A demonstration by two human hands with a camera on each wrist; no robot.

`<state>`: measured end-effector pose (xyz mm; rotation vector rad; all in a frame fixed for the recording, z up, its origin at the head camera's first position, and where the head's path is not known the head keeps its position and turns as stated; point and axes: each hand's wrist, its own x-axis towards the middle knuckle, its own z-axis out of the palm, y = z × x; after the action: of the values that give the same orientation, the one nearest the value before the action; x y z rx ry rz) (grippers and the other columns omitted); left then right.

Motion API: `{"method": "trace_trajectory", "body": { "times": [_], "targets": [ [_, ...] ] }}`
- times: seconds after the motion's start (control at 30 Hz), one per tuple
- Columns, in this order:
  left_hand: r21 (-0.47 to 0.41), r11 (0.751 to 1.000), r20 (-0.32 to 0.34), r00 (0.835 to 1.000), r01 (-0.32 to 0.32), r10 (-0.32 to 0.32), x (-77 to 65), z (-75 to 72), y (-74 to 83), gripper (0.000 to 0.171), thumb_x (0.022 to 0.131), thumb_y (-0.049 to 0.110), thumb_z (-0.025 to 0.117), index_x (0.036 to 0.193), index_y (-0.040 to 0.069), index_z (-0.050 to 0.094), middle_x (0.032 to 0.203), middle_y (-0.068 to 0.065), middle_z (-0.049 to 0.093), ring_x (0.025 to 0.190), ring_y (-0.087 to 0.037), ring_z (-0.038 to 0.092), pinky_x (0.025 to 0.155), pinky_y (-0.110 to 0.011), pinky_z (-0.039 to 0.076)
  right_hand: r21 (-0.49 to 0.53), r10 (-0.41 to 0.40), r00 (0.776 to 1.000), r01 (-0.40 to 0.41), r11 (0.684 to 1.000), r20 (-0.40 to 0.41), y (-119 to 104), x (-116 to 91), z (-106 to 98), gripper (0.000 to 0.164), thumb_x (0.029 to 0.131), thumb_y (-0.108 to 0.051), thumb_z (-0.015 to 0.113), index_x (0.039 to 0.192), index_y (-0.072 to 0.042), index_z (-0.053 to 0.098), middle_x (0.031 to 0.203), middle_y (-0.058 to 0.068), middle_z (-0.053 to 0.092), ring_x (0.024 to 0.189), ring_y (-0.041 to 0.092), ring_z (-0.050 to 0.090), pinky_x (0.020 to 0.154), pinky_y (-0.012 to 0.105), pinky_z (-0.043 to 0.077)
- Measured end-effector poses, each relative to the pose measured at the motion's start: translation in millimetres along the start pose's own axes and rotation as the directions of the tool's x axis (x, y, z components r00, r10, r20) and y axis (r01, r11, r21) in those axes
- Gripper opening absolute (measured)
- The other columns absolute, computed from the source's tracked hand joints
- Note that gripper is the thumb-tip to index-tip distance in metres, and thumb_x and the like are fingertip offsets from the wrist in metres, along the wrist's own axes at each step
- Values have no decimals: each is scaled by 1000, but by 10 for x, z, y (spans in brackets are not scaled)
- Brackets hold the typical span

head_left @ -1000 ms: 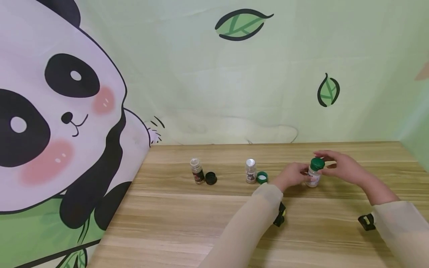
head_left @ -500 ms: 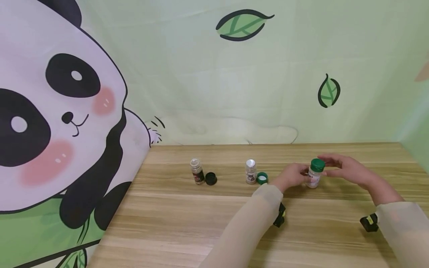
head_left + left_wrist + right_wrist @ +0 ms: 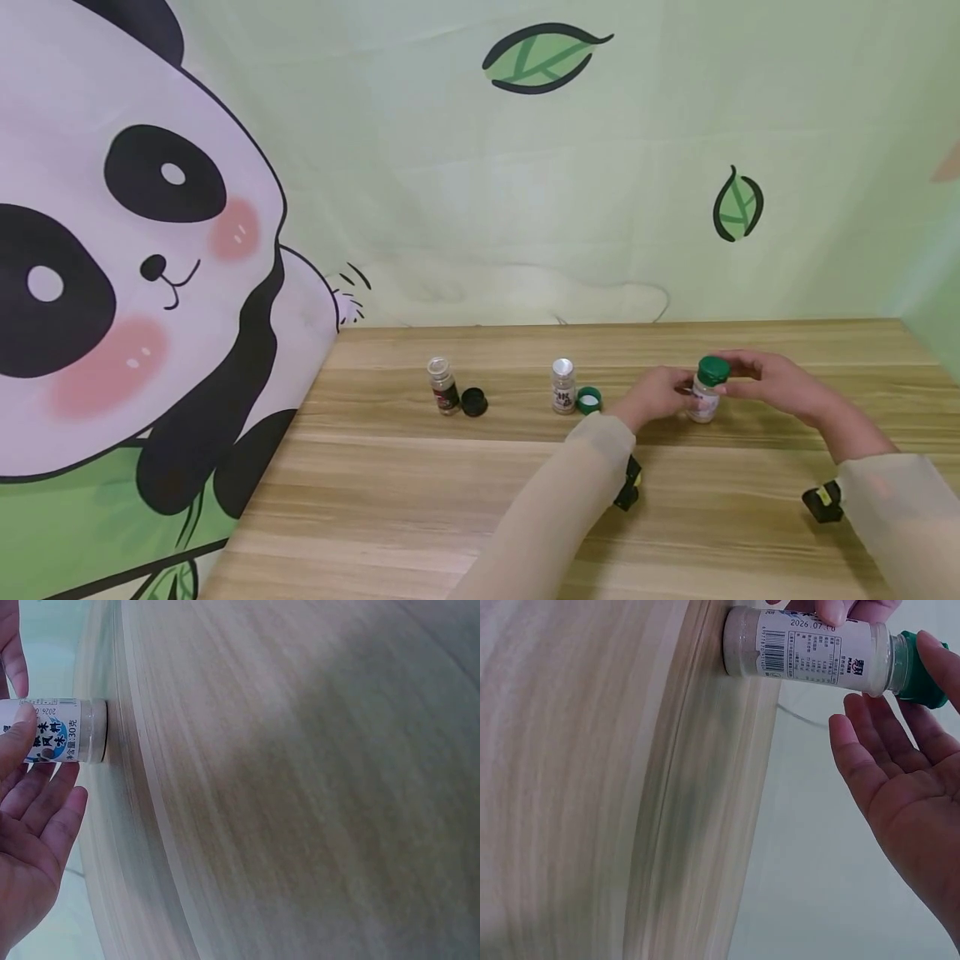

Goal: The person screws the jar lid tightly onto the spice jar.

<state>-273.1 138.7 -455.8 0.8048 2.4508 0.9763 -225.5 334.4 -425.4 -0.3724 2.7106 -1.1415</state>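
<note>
Upright on the table stands a small clear seasoning jar (image 3: 703,405) with a white printed label and a green cap (image 3: 713,371). My left hand (image 3: 660,392) grips its body from the left; in the left wrist view the thumb (image 3: 19,739) lies across the label, with fingers on the other side. From the right, my right hand (image 3: 780,390) holds the cap between thumb and fingers. The right wrist view shows that thumb (image 3: 939,664) against the green cap, while other fingers spread below the jar's neck. The jar's base touches the tabletop.
Left of my hands stands another jar (image 3: 563,387) with a silvery top, beside a loose green cap (image 3: 588,400). Farther left are a dark-labelled jar (image 3: 443,387) and a loose black cap (image 3: 474,402). A panda-printed cloth (image 3: 450,167) hangs behind the table (image 3: 420,500).
My right hand's fingers have slid away from the green cap to the right, then come back onto it. The left hand has kept its grip, and the jar stays in place.
</note>
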Motion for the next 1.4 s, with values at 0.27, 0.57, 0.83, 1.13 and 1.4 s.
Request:
{"method": "trace_trajectory", "body": {
  "times": [0.27,0.57,0.83,1.13,1.4],
  "targets": [
    [4,1000,0,1000,-6,6,4,5,2,43,98,24,71,139,15,64,134,1,72,125,-7,64,105,-15,47,-29,-7,1000,7,1000,-22,-8,7,24,52,101,-18,64,142,11,50,136,33,60,117,18,59,97,45,53],
    [0,1000,-14,1000,-24,24,32,12,-10,40,97,22,71,136,13,66,132,-1,72,123,-7,65,102,-14,47,-14,-4,1000,3,1000,-22,-29,11,28,52,102,-17,62,143,12,48,138,35,57,126,45,56,101,59,50],
    [1,1000,-14,1000,-26,26,51,13,-25,41,97,23,71,137,14,66,132,-1,73,122,-7,65,102,-14,48,5,-7,1000,8,1000,-20,-21,9,32,51,103,-16,60,143,13,45,140,38,54,130,55,51,104,64,48],
    [5,1000,-5,1000,-27,27,59,22,-39,41,97,23,71,137,14,65,133,0,72,123,-7,65,103,-15,48,-19,0,999,-1,1000,-33,24,18,41,52,103,-19,62,143,11,48,139,34,57,124,25,59,98,42,52],
    [1,1000,-7,1000,-26,26,49,38,-51,41,97,23,71,136,14,66,132,0,72,122,-7,66,102,-14,48,-4,0,1000,-1,1000,-26,11,5,57,53,103,-19,62,144,10,47,139,34,57,114,1,54,93,31,52]
  ]
}}
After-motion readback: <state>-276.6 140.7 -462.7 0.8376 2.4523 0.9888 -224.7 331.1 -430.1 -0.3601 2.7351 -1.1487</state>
